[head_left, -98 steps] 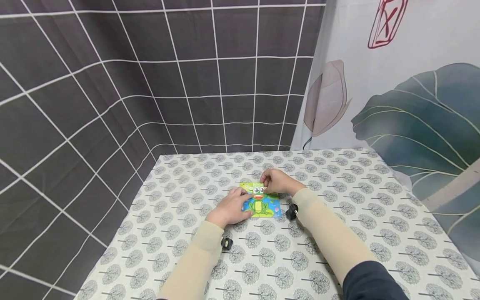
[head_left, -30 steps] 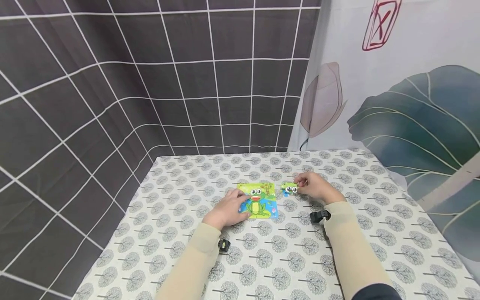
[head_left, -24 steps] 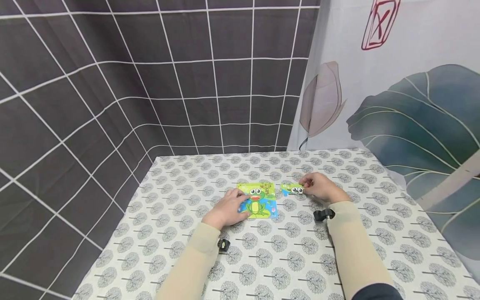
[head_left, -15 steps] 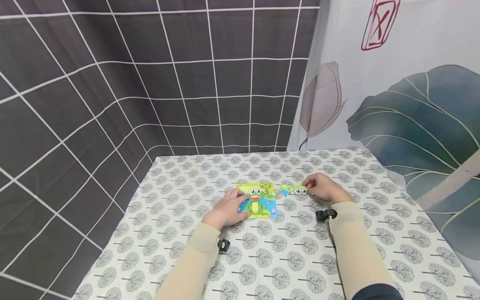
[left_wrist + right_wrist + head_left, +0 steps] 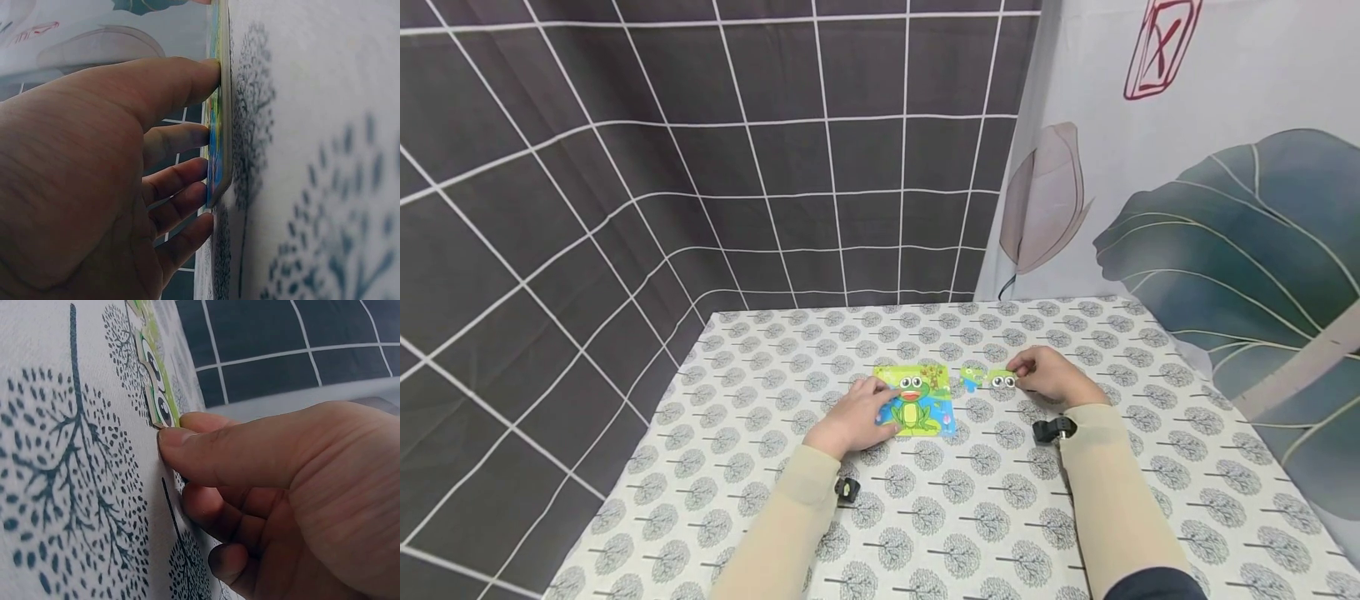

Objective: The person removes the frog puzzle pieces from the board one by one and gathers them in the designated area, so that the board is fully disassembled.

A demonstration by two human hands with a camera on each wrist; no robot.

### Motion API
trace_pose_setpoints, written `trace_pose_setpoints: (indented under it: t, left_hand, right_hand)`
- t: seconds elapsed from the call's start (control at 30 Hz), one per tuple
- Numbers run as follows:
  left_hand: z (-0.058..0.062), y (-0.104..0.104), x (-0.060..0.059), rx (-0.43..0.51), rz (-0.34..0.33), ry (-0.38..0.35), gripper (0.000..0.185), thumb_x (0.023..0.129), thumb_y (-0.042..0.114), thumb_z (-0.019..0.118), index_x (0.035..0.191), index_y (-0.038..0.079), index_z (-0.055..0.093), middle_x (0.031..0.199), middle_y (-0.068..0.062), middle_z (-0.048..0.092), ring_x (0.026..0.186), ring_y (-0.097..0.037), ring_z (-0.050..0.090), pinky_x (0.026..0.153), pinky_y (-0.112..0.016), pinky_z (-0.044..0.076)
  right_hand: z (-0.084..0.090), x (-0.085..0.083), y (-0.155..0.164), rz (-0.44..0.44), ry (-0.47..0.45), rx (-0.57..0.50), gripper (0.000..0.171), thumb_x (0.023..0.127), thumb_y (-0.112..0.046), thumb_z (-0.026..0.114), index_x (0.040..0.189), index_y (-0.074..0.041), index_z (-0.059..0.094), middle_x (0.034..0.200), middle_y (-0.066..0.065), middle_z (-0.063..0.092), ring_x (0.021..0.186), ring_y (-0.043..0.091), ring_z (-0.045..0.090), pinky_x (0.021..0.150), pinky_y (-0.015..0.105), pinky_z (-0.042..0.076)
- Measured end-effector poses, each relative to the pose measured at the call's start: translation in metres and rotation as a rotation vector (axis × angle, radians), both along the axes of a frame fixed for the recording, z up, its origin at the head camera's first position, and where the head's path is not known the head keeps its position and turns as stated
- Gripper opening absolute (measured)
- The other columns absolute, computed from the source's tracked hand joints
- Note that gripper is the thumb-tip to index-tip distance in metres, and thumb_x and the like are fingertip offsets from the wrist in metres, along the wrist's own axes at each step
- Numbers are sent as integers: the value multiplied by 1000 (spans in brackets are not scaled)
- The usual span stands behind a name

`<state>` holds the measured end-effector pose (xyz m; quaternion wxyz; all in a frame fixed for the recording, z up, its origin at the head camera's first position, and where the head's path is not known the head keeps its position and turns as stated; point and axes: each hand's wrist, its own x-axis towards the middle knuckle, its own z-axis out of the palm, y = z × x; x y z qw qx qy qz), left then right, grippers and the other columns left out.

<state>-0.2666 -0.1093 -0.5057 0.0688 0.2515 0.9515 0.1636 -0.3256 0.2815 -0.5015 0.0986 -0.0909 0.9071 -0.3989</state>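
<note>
A square frog puzzle board, green and blue, lies on the tablecloth. My left hand rests on its left side; in the left wrist view the thumb and several fingertips touch its face, fingers loosely extended. To the right of the board, my right hand pinches the right end of a puzzle piece with two frog eyes between thumb and index finger. The right wrist view shows this eyes piece lying low along the cloth. A green and blue puzzle piece lies immediately left of the eyes piece.
A white tablecloth with tree prints covers the table. Behind it hangs a dark grid-patterned curtain, and a white curtain with leaf prints hangs at the right. Each wrist carries a small black camera.
My right hand has moved from the top of the board to the right with the pieces. The eyes piece has slid rightward off the green and blue piece. My left hand stays on the board.
</note>
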Motion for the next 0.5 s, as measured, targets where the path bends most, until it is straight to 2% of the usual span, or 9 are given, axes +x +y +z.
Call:
trace_pose_setpoints:
  t: [0.5]
  left_hand:
    - [1, 1, 0, -7, -1, 4, 69, 97, 48, 70, 158, 26, 48, 147, 0, 47, 134, -20, 42, 111, -44, 47]
  right_hand:
    - [3, 3, 0, -16, 2, 8, 28, 88, 4, 72, 116, 3, 72, 95, 11, 64, 84, 21, 57, 65, 28, 51]
